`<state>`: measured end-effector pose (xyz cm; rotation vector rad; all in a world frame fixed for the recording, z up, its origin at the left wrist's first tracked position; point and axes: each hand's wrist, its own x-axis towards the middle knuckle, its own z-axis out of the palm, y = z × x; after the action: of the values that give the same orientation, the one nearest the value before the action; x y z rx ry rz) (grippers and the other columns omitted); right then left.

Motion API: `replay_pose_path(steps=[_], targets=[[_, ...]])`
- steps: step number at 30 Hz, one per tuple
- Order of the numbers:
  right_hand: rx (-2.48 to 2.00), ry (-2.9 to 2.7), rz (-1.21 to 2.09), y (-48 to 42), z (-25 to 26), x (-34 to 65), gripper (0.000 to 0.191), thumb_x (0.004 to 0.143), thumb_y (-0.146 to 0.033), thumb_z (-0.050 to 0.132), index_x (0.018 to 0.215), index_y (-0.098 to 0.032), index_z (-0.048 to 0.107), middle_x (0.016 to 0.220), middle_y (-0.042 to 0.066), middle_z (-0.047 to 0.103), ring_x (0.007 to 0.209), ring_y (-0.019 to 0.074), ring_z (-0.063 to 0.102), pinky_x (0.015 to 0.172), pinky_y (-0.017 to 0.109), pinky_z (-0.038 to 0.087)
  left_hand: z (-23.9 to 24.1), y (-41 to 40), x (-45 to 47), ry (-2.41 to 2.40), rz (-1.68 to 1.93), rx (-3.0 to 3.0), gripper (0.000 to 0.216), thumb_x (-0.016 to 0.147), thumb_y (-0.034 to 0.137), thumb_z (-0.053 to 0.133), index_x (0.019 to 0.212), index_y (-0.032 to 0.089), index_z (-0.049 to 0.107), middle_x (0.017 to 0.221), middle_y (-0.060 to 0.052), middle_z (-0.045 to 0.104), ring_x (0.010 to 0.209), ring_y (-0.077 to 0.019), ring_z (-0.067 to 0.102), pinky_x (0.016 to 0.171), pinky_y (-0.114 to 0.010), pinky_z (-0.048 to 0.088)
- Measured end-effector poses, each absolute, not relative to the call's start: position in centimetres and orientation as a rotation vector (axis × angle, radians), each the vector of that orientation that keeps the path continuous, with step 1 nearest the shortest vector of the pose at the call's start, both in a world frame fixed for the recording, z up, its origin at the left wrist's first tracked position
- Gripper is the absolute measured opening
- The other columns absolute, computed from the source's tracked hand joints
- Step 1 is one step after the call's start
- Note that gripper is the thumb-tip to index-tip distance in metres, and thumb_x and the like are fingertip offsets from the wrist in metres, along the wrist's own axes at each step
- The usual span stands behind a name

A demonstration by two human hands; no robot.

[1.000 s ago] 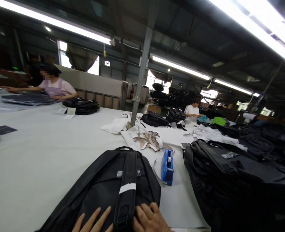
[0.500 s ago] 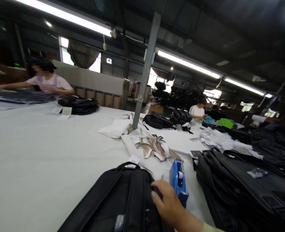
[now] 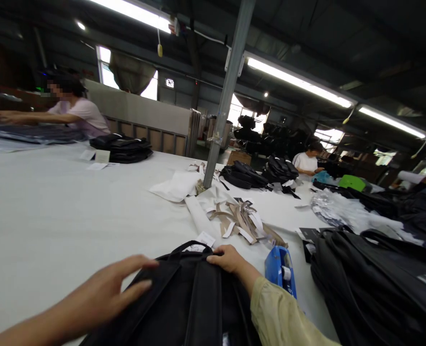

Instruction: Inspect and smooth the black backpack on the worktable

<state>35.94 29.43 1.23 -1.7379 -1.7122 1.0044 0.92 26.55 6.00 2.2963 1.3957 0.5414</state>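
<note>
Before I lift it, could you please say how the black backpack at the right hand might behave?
The black backpack will probably flex, its body looking like soft fabric. Its straps may flop, being long, separate bands. It seems unlikely to roll, lying broadly on the white table.

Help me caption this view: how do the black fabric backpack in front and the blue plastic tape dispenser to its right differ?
Colour: the black fabric backpack is dark all over; the blue plastic tape dispenser is bright.
Size: the backpack is far larger than the dispenser.
Build: the backpack looks soft, the dispenser rigid.
Shared: both rest on the white-covered table.
</note>
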Motion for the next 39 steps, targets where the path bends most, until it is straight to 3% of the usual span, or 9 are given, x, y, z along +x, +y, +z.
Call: replay_pose_path(steps=[2, 4, 9, 13, 18, 23, 30, 35, 39], targets=[[-1.759, -1.653, 1.086, 29.8, 0.9, 36.5, 0.033, 0.072, -0.044, 0.075, 0.084, -0.014, 0.073, 0.064, -0.001, 0.062, 0.063, 0.0131, 0.055, 0.059, 0.023, 0.04, 6.1, 30.2, 1.9, 1.388, 0.422, 2.149, 0.069, 0.077, 0.059, 0.055, 0.131, 0.015, 0.06, 0.134, -0.009, 0.065, 0.124, -0.0296, 0.057, 0.104, -0.034, 0.045], [-1.77, -1.613, 1.15, 30.1, 0.8, 36.8, 0.032, 0.074, -0.044, 0.073, 0.079, -0.013, 0.07, 0.057, -0.003, 0.055, 0.055, 0.0107, 0.048, 0.054, 0.023, 0.037, 5.7, 32.8, 2.9, 1.296, 0.297, 2.02, 0.072, 0.074, 0.061, 0.06, 0.125, 0.011, 0.063, 0.127, -0.014, 0.069, 0.117, -0.0303, 0.063, 0.1, -0.034, 0.049], [-1.726, -1.657, 1.249, 30.9, 1.7, 36.5, 0.024, 0.071, -0.037, 0.074, 0.073, -0.015, 0.067, 0.055, -0.005, 0.051, 0.053, 0.009, 0.045, 0.052, 0.022, 0.035, 4.7, 35.5, 5.4, 1.127, 0.215, 1.951, 0.048, 0.068, 0.055, 0.068, 0.097, 0.016, 0.072, 0.095, -0.007, 0.078, 0.094, -0.0308, 0.071, 0.082, -0.035, 0.055], [-1.666, -1.743, 1.308, 32.4, 3.1, 35.4, 0.025, 0.065, -0.037, 0.08, 0.076, -0.016, 0.073, 0.059, -0.004, 0.058, 0.056, 0.011, 0.051, 0.057, 0.023, 0.04, 5.7, 35.7, 7.4, 1.016, 0.198, 1.945, 0.048, 0.062, 0.04, 0.076, 0.104, 0.019, 0.072, 0.099, 0.0, 0.078, 0.097, -0.0273, 0.071, 0.083, -0.03, 0.054], [-1.449, -1.765, 1.411, 33.8, 3.4, 33.7, 0.047, 0.061, -0.038, 0.084, 0.104, -0.021, 0.074, 0.08, -0.001, 0.068, 0.073, 0.0138, 0.06, 0.073, 0.026, 0.047, 6.2, 35.7, 9.1, 0.996, 0.159, 1.979, 0.052, 0.058, 0.032, 0.078, 0.108, 0.022, 0.072, 0.104, 0.003, 0.078, 0.101, -0.026, 0.07, 0.088, -0.029, 0.052], [-1.493, -1.891, 1.293, 34.3, 3.4, 31.4, 0.063, 0.056, -0.036, 0.088, 0.113, -0.021, 0.068, 0.074, -0.004, 0.062, 0.069, 0.0136, 0.056, 0.067, 0.025, 0.045, 5.7, 36.7, 10.5, 1.046, 0.07, 2.055, 0.043, 0.053, 0.033, 0.079, 0.095, 0.021, 0.076, 0.092, 0.001, 0.079, 0.094, -0.029, 0.071, 0.084, -0.032, 0.052], [-1.675, -2.127, 1.067, 34.0, 4.3, 32.1, 0.043, 0.062, -0.055, 0.082, 0.085, -0.02, 0.072, 0.075, -0.003, 0.064, 0.074, 0.0165, 0.06, 0.068, 0.026, 0.045, 7.1, 35.9, 10.2, 1.154, -0.033, 2.157, 0.046, 0.062, 0.049, 0.073, 0.098, 0.021, 0.077, 0.095, -0.005, 0.079, 0.093, -0.0323, 0.071, 0.082, -0.037, 0.053], [-1.749, -2.216, 0.964, 33.2, 4.9, 32.9, 0.054, 0.068, -0.066, 0.073, 0.099, -0.021, 0.075, 0.087, 0.003, 0.072, 0.082, 0.0222, 0.065, 0.074, 0.03, 0.049, 7.2, 35.3, 8.7, 1.208, -0.041, 2.219, 0.047, 0.067, 0.043, 0.067, 0.107, 0.021, 0.074, 0.108, -0.011, 0.077, 0.101, -0.034, 0.069, 0.088, -0.041, 0.05], [-1.748, -2.163, 1.051, 32.7, 4.7, 32.8, 0.053, 0.067, -0.063, 0.075, 0.099, -0.021, 0.075, 0.089, 0.003, 0.073, 0.087, 0.0241, 0.066, 0.075, 0.031, 0.049, 6.4, 35.1, 7.9, 1.267, -0.061, 2.202, 0.036, 0.066, 0.04, 0.064, 0.094, 0.021, 0.076, 0.097, -0.01, 0.078, 0.093, -0.0336, 0.071, 0.083, -0.041, 0.051]])
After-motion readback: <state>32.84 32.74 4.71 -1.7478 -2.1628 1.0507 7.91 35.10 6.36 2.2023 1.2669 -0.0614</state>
